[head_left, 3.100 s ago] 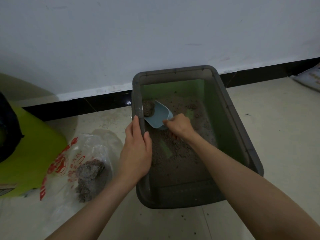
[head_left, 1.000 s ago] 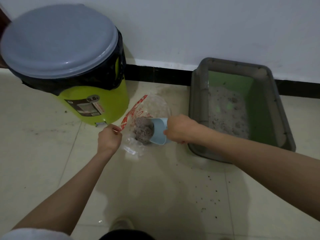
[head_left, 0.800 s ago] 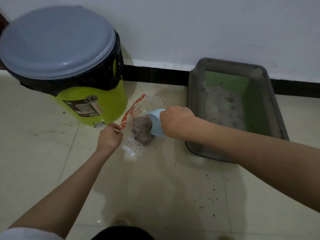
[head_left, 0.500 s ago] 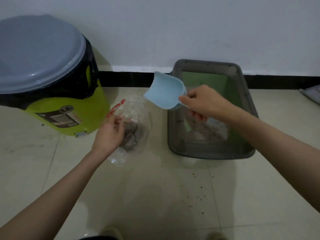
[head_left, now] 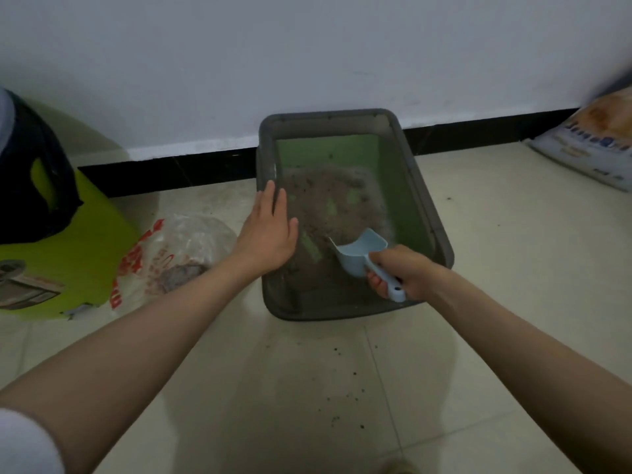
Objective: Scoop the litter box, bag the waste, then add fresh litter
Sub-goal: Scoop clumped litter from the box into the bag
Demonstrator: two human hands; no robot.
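Litter box (head_left: pixel 424 206): grey tub with green inner walls, on the tiled floor (head_left: pixel 307 388) with its far end against the wall's black baseboard.
Litter (head_left: pixel 328 200): grey-brown, heaped toward the far end of the box; green bottom shows through in patches.
Scoop (head_left: pixel 359 254): pale blue, inside the box near its right near corner, its mouth pointing toward the litter; nothing visible in the bowl.
Right hand (head_left: pixel 407 271): fingers curled round the scoop's handle, whose end sticks out below the fist.
Left hand (head_left: pixel 270 230): palm down over the box's left rim, fingers (head_left: pixel 273 200) straight and close together, thumb out to the right; whether it touches the rim cannot be told.
Plastic bag (head_left: pixel 171 254): clear with red print, lying on the floor left of the box, a grey clump of waste inside.
Bin (head_left: pixel 68 254): lime green with a black liner, at the left edge, just beside the bag.
Printed sack (head_left: pixel 591 145): lying at the far right by the wall.
Floor in front of the box: scattered dark grains.
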